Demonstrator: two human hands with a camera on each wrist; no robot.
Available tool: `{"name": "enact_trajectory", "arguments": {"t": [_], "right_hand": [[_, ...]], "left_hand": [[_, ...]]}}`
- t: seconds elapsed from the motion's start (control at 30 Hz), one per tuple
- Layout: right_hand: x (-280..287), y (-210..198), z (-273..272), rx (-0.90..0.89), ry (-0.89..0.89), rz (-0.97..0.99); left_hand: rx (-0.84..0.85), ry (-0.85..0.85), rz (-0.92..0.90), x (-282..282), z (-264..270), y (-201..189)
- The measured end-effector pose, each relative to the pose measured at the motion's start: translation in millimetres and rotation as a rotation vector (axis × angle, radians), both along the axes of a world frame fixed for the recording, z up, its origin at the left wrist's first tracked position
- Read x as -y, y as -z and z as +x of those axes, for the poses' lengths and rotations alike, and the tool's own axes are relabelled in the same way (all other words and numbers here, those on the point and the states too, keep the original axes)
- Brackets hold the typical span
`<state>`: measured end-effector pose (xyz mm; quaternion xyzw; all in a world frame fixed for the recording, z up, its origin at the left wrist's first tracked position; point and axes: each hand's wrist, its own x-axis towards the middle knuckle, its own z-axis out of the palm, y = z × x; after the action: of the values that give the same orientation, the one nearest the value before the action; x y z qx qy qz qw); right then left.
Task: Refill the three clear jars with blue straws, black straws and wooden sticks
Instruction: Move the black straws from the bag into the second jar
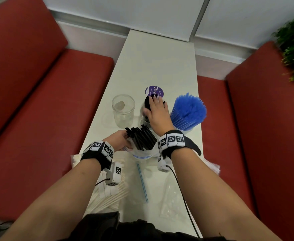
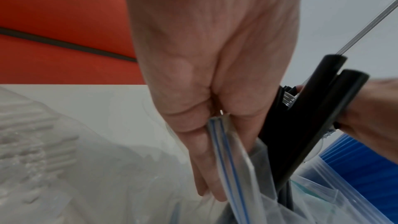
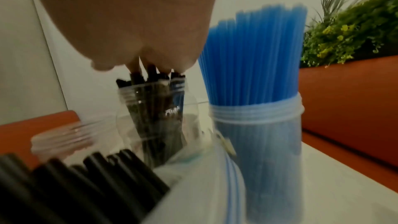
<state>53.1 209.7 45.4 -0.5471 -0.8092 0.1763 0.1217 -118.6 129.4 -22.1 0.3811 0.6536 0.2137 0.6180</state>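
Three clear jars stand mid-table. The left jar holds no straws. The middle jar holds black straws, and my right hand lies over their tops with fingers fairly straight, fingertips touching the straw ends. The right jar is packed with blue straws. Nearer me, my left hand pinches the rim of a clear zip bag. More black straws stick out of that bag.
A bag of pale wooden sticks lies under my left forearm. One loose blue straw and empty clear bags lie near the front edge. A purple round lid sits behind the middle jar. Red benches flank the narrow white table.
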Motion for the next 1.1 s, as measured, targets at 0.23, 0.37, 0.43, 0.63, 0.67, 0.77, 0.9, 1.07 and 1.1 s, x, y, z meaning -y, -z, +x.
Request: {"name": "enact_trajectory", "arguments": {"t": [0.23,0.37,0.43,0.63,0.67,0.77,0.9,1.07,1.1], "right_hand": [[32,1,11,-0.447,0.026,0.32],[62,20,15,-0.481,0.036,0.017],[69,35,20,-0.384,0.06,-0.156],[81,65,24,-0.091,0.079,-0.306],[81,67,23,-0.065,0.087,-0.3],[80,68,20,-0.046,0.101,-0.293],[81,66,19,-0.058,0.11,-0.285],[81,60,19,-0.071,0.095,-0.317],[81,59,20,-0.089,0.098,-0.321]], "left_hand": [[0.0,0.0,0.022,5,-5,1],[0.002,0.004,0.041,7,-4,2],[0.002,0.007,0.048,7,-3,1],[0.01,0.045,0.082,11,-1,3],[0.014,0.048,0.083,11,-1,3],[0.019,0.061,0.082,11,-1,1],[0.02,0.07,0.083,10,-4,-2],[0.035,0.077,0.082,11,-1,-3],[0.037,0.077,0.089,11,-1,-3]]}}
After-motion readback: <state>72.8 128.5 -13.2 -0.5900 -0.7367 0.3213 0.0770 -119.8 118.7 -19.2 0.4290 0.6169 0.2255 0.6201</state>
